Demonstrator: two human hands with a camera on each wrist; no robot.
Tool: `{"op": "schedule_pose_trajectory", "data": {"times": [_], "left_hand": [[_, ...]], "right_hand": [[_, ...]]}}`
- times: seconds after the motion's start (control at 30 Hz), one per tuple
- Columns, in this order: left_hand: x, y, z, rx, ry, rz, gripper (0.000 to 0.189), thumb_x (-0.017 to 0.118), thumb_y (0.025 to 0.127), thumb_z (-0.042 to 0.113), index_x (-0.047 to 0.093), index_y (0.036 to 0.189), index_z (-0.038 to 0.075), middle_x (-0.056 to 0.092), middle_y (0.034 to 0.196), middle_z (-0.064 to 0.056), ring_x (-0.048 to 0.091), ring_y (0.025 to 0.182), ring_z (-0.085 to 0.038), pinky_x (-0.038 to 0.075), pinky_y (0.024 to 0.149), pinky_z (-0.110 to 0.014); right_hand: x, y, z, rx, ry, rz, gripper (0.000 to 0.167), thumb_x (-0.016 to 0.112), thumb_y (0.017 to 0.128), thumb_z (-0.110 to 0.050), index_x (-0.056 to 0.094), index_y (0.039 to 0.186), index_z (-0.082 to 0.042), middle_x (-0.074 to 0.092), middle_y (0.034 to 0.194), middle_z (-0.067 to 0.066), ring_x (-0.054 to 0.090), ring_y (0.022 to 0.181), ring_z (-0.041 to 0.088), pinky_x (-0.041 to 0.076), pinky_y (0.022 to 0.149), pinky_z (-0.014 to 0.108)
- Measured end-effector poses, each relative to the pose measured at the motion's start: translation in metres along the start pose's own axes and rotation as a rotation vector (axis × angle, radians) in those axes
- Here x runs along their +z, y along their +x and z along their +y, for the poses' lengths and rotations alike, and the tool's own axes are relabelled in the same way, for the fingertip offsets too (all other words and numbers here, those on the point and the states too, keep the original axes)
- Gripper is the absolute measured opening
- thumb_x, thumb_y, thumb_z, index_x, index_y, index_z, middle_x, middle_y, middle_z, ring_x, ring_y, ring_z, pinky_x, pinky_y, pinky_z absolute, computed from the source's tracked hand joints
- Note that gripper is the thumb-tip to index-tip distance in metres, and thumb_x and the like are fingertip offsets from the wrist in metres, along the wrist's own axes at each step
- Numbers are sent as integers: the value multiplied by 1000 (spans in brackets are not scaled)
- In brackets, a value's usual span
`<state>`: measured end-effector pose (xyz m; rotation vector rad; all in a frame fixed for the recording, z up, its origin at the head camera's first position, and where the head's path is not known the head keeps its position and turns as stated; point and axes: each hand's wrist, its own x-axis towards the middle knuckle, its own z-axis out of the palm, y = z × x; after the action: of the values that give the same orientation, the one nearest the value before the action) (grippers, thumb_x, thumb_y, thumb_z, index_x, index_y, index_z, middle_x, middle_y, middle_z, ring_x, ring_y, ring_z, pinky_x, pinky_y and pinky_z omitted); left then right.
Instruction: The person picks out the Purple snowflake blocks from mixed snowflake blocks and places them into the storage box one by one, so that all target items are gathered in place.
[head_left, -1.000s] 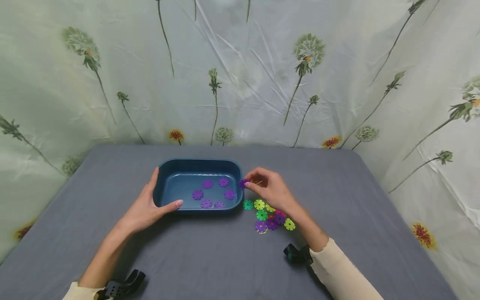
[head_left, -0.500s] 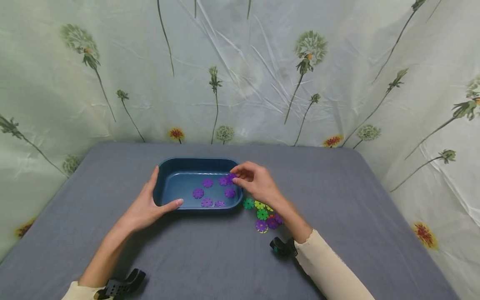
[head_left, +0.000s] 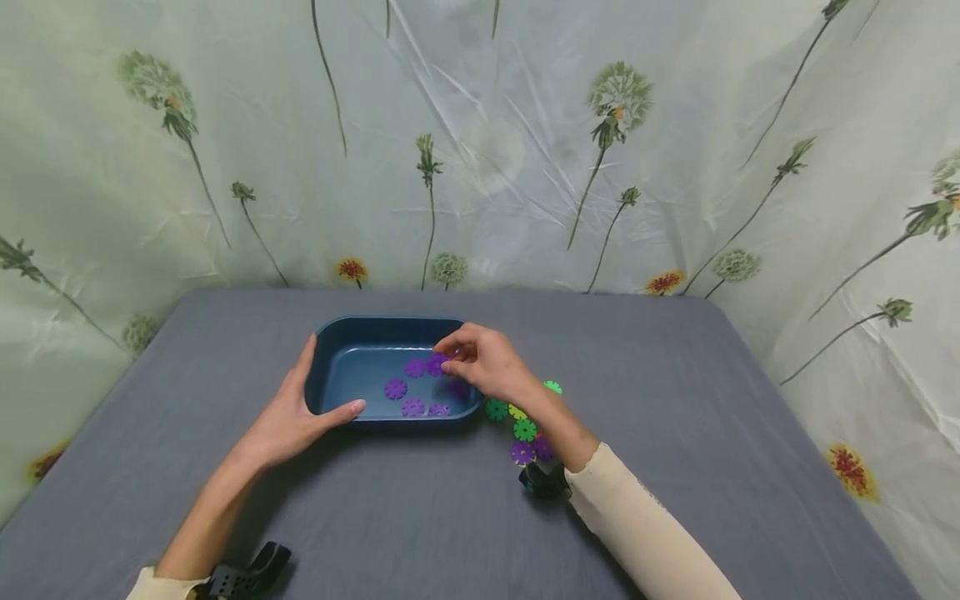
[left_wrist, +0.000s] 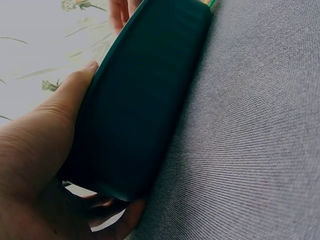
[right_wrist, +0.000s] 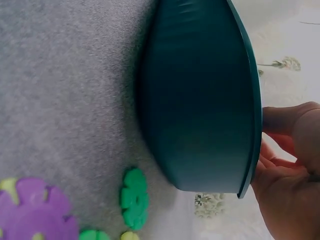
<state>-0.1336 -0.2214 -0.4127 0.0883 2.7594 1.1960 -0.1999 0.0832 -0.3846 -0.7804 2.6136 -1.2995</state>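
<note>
Bg is a floral sheet (head_left: 495,196), grey cloth (head_left: 420,517) below. Blue tray (head_left: 375,332) sits on the cloth, long axis L-R. R hand (head_left: 486,360) is in over its R end, thumb + fingers pinching one purple disc (head_left: 437,365). Key relation: held disc is at the fingertips, i.e. L of the R hand's palm, inside the rim in head view, a bit R of tray ctr. Looks to be above the tray floor, but gap vs contact n/c from here. Disc is round, so no long axis to line up; tilt unclear. R hand is the nearer one; L hand (head_left: 288,421) is at the opp. end, clamped on the tray, thumb at the near rim, fingers round the L end. Loose purple discs (head_left: 396,388) lie on the tray floor, L of the held one and toward the wearer. Mixed pile (head_left: 524,430) (green, yellow, purple) is outside, just off the tray's near R corner, partly blocked by the R forearm (head_left: 566,429). R wrist cam: held disc not visible.
</note>
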Motion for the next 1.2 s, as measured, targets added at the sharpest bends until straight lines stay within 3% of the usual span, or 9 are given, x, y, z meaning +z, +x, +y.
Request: {"op": "schedule_pose_trajectory", "data": {"times": [0.47, 0.67, 0.87, 1.2], "left_hand": [[2, -7, -3, -20, 14, -6, 128, 78, 89, 53, -18, 166, 21, -5, 175, -25, 12, 157, -58, 23, 115, -81], [1, -3, 0, -15, 22, 0, 127, 77, 89, 55, -19, 166, 24, -3, 175, -25, 14, 157, -57, 24, 115, -80], [2, -3, 1, -24, 24, 0, 128, 77, 88, 55, -19, 166, 23, -2, 174, -27, 15, 156, -58, 25, 115, -80], [2, -1, 2, -19, 27, 19, 128, 78, 88, 56, -18, 166, 24, 1, 174, -29, 16, 156, -58, 24, 116, -79]], "right_hand": [[15, 10, -10, 108, -117, -184, 22, 70, 98, -2, 78, 116, -11, 67, 113, 4, 65, 89, 16, 48, 64, 19], [15, 16, -14, 128, -210, -188, 24, 69, 99, -3, 78, 119, -12, 69, 117, 6, 66, 97, 19, 53, 72, 23], [17, 21, -13, 154, -225, -230, 25, 69, 99, -5, 76, 122, -12, 72, 119, 7, 66, 99, 19, 54, 76, 26], [21, 21, -13, 79, -278, -208, 24, 69, 97, -1, 77, 119, -7, 73, 114, 8, 69, 103, 21, 59, 87, 31]]}}
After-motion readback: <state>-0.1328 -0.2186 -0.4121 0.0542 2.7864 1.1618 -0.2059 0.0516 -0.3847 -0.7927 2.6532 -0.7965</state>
